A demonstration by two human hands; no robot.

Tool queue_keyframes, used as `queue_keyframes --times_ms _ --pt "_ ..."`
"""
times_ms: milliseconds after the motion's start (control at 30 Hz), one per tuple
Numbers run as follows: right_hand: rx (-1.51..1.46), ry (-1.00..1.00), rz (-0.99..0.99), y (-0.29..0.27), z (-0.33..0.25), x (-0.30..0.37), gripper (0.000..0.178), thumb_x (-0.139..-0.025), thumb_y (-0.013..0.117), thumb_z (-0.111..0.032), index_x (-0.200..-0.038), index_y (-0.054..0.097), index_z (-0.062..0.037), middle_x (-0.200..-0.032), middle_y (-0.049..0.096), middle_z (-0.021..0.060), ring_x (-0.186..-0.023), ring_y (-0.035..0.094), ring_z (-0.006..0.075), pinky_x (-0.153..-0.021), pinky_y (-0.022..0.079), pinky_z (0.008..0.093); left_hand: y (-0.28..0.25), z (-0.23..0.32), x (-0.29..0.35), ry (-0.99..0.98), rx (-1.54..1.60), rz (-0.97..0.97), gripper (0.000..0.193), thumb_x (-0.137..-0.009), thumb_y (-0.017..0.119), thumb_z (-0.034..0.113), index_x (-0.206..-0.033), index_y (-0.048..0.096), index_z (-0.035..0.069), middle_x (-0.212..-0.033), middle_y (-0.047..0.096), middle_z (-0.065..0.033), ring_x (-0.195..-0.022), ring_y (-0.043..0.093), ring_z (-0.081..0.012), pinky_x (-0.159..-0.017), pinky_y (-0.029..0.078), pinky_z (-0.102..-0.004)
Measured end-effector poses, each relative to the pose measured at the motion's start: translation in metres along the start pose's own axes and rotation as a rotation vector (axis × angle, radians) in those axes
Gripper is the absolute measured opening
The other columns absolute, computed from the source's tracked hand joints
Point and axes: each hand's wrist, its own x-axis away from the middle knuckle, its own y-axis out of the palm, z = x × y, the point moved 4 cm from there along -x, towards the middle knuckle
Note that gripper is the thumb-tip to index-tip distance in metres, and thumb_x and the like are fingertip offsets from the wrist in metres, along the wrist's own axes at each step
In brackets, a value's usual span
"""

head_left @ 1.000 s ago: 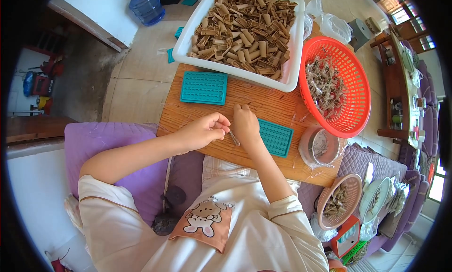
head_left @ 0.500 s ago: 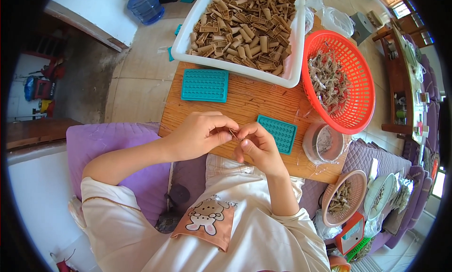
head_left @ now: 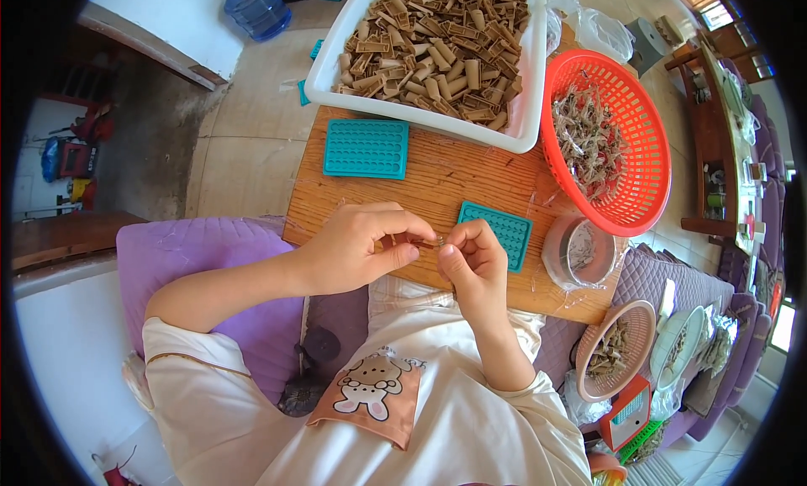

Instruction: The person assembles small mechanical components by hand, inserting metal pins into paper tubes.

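Observation:
Over the near edge of the wooden table (head_left: 445,179), my left hand (head_left: 357,249) and my right hand (head_left: 477,266) meet, each in a pinch. Between their fingertips is a small, thin, dark brownish piece (head_left: 438,242); its kind is too small to make out. My right hand is close to a teal molded tray (head_left: 502,227) with rows of small cavities. A second teal tray (head_left: 366,148) lies farther back, beyond my left hand.
Many brown half-tube pieces (head_left: 437,53) fill a white tub (head_left: 420,120) at the back. A red basket (head_left: 647,150) holds tangled thin bits. Right of the trays stands a round clear container (head_left: 580,250). A pink basket (head_left: 643,326) and a pale green bowl (head_left: 691,335) sit farther right.
My left fingertips have shifted slightly right, and my right hand has turned more upright. The small piece between them has moved a little to the right.

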Motion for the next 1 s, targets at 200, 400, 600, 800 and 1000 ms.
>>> queue_keyframes --times_ms 200,400,600,800,1000 --pt "0.065 -0.12 0.19 0.001 0.007 0.008 0.007 -0.084 0.055 -0.006 -0.086 0.05 -0.002 -0.07 0.048 -0.0039 -0.06 0.039 0.0007 -0.051 0.032 0.0153 0.0 -0.002 0.002 -0.103 0.143 0.005 0.018 -0.075 0.062 0.007 -0.092 0.056 0.003 -0.081 0.061 -0.0068 -0.073 0.061 -0.0147 -0.061 0.049 -0.0255" --pt "0.158 -0.17 0.217 0.003 0.004 0.013 0.013 -0.084 0.055 -0.007 -0.095 0.057 0.0003 -0.068 0.049 -0.0036 -0.056 0.038 0.0018 -0.048 0.031 0.0166 -0.002 0.002 0.004 -0.082 0.135 0.04 0.02 -0.075 0.064 0.008 -0.092 0.055 0.003 -0.082 0.062 -0.0069 -0.074 0.061 -0.0141 -0.065 0.049 -0.0258" --pt "0.254 -0.163 0.199 0.004 0.002 0.013 0.014 -0.083 0.055 -0.007 -0.095 0.058 0.0005 -0.064 0.05 -0.0021 -0.054 0.039 0.0031 -0.047 0.032 0.0178 0.0 -0.002 0.005 -0.1 0.194 0.06 0.021 -0.075 0.064 0.009 -0.092 0.055 0.002 -0.082 0.061 -0.0063 -0.075 0.061 -0.0136 -0.066 0.049 -0.0254" --pt "0.249 -0.163 0.198 0.005 0.003 0.013 0.015 -0.084 0.055 -0.009 -0.095 0.058 -0.0002 -0.064 0.05 -0.0019 -0.054 0.039 0.0033 -0.047 0.032 0.0183 0.0 -0.003 0.006 -0.11 0.231 0.066 0.019 -0.075 0.064 0.008 -0.091 0.054 0.002 -0.082 0.061 -0.0056 -0.076 0.06 -0.0123 -0.067 0.049 -0.0245" --pt "0.232 -0.221 0.195 0.014 0.004 0.01 0.017 -0.082 0.054 -0.003 -0.099 0.052 -0.0008 -0.063 0.048 -0.0025 -0.052 0.037 0.0032 -0.046 0.031 0.0174 0.007 -0.017 0.007 -0.284 0.752 0.157 0.019 -0.08 0.058 0.006 -0.097 0.049 0.004 -0.09 0.054 -0.0007 -0.083 0.055 -0.0085 -0.073 0.046 -0.0223"
